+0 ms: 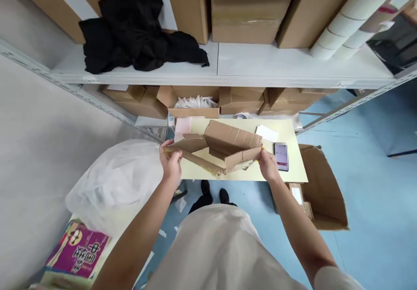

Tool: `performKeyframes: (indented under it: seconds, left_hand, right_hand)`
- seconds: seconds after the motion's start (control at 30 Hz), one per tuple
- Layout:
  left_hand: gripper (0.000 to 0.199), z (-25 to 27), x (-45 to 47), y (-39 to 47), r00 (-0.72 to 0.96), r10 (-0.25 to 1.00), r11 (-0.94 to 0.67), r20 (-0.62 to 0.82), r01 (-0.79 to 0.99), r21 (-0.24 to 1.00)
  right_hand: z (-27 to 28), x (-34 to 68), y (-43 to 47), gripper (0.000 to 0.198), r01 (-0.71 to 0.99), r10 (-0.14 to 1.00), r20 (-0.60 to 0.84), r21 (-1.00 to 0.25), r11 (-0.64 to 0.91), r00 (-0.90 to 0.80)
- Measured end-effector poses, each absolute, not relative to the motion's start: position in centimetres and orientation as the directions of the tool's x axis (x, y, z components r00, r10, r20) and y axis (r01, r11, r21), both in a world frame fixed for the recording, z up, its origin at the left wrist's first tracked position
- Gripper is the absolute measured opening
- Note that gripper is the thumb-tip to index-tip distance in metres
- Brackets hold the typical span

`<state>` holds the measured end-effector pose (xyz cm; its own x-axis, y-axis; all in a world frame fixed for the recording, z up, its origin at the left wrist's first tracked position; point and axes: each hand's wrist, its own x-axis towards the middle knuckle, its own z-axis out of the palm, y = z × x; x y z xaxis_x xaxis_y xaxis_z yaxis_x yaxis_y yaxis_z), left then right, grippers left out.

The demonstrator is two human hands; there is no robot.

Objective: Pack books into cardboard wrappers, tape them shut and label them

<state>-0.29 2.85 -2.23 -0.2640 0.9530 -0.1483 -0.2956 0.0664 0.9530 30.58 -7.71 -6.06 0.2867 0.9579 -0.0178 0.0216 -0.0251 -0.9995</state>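
Between my hands, over the pale yellow table point(198, 175), is a brown cardboard box point(233, 134) with its flaps standing apart. Through its middle the table top shows, so both ends look unclosed. My left hand point(171, 159) grips the box's left corner, thumb on top of the edge. On the opposite side my right hand point(269, 164) pinches the right corner. The near edge of the cardboard looks ragged. A phone point(281, 156) lies just right of my right hand, and a white paper point(267, 133) lies behind it.
Behind the table stands a metal shelf point(247, 64) with cartons, black cloth point(130, 25) and tape rolls point(348, 21). An open carton point(193, 112) there holds white items. A large box point(325, 190) is on the floor at right. A white plastic bag point(114, 177) bulges at left.
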Motion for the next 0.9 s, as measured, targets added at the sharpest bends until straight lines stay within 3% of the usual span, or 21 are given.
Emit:
performKeyframes:
  seconds: [0.1, 0.23, 0.43, 0.7, 0.8, 0.9]
  left_hand:
    - [0.057, -3.5, -1.0, 3.7, -0.123, 0.984, 0.086, -0.126, -0.289, 0.954]
    - [0.052, -4.4, -2.5, 4.6, -0.04, 0.997, 0.059, -0.067, -0.17, 0.984]
    - [0.053, -4.4, -3.8, 4.7, 0.012, 0.999, 0.035, -0.035, -0.056, 0.998]
    - [0.059, -5.7, -4.8, 2.6, 0.446, 0.895, -0.112, 0.011, 0.2, 0.973]
    - [0.074, -6.0, -5.0, 3.1, 0.515, 0.853, -0.264, 0.083, 0.289, 0.92]
    - [0.107, -5.7, -4.6, 4.8, 0.546, 0.819, -0.467, 0.177, 0.455, 0.758]
  right_hand:
    - [-5.5, 29.3, -6.5, 0.04, -0.136, 0.951, -0.067, -0.99, -0.026, 0.303]
    - [-5.2, 27.8, -4.5, 0.029, -0.19, 0.916, -0.099, -0.981, -0.026, 0.388]
    - [-5.4, 28.0, -1.2, 0.035, -0.289, 0.898, -0.158, -0.957, -0.036, 0.411]
    - [-6.0, 29.9, 1.8, 0.034, -0.289, 0.902, -0.221, -0.95, -0.114, 0.37]
    - [-6.2, 30.6, 2.5, 0.033, -0.316, 0.907, -0.222, -0.943, -0.106, 0.359]
    - [-6.7, 31.2, 2.9, 0.033, -0.302, 0.917, -0.22, -0.946, -0.117, 0.334]
